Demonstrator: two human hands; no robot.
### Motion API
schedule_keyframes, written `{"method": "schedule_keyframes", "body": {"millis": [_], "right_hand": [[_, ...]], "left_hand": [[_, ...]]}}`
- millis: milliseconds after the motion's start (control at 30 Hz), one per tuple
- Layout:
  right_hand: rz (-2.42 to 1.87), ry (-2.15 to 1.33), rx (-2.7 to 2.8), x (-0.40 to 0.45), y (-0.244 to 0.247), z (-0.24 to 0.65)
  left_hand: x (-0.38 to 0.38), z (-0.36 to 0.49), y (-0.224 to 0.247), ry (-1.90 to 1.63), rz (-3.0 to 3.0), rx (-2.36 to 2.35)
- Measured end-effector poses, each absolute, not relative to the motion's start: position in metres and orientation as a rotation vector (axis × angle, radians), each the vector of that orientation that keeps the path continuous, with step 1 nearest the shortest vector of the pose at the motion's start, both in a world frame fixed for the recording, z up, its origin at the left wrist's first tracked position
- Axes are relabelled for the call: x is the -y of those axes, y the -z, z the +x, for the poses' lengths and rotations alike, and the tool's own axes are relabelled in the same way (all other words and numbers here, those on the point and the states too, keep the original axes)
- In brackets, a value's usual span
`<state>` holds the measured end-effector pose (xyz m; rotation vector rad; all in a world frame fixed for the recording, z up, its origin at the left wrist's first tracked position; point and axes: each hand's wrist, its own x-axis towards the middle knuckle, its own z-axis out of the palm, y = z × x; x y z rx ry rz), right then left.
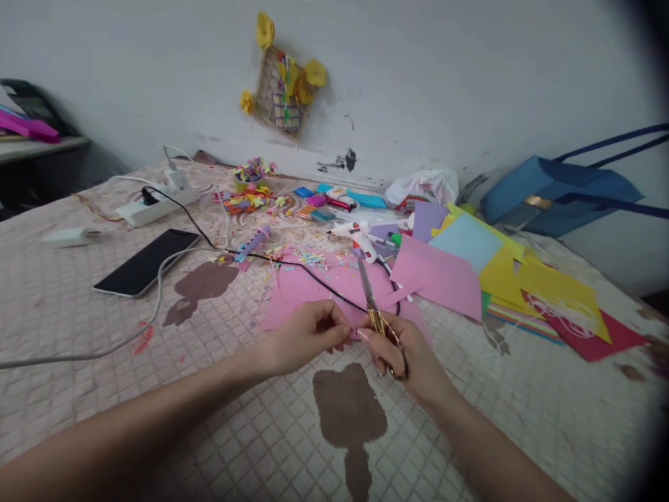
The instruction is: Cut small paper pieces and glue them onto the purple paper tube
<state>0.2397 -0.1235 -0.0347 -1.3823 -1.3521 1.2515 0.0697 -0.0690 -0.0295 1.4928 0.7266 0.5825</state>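
Note:
Gold-handled scissors (368, 289) are held in my right hand (400, 352), blades pointing up and away, fingers wrapped around the handles. My left hand (313, 335) is closed in a pinch, its fingertips beside those of my right hand; whatever lies between them is too small to make out. Under and beyond both hands lies a pink sheet (297, 286) with small paper scraps (313, 258) at its far part. A black cable (318, 279) crosses the sheet. Beyond the scissors is a white glue gun (366, 247).
Left on the table (251, 432) are a tablet (149, 263), a power strip (157, 204) and white cables. A purple decorated stick (253, 242) lies mid-table. Coloured papers (465, 244) and a blue bag (554, 192) sit right. A small pot (248, 183) stands near the wall.

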Motion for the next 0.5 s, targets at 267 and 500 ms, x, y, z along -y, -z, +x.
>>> {"method": "schedule_keyframes", "body": {"millis": [267,500], "right_hand": [[-1.426,-1.257,1.444,0.125,0.026,0.240],[-1.410,-1.183,1.349,0.125,0.037,0.240]], "left_hand": [[0.066,0.068,0.031,-0.515,1.552,-0.704],[0.066,0.071,0.034,-0.550,1.367,-0.692]]}}
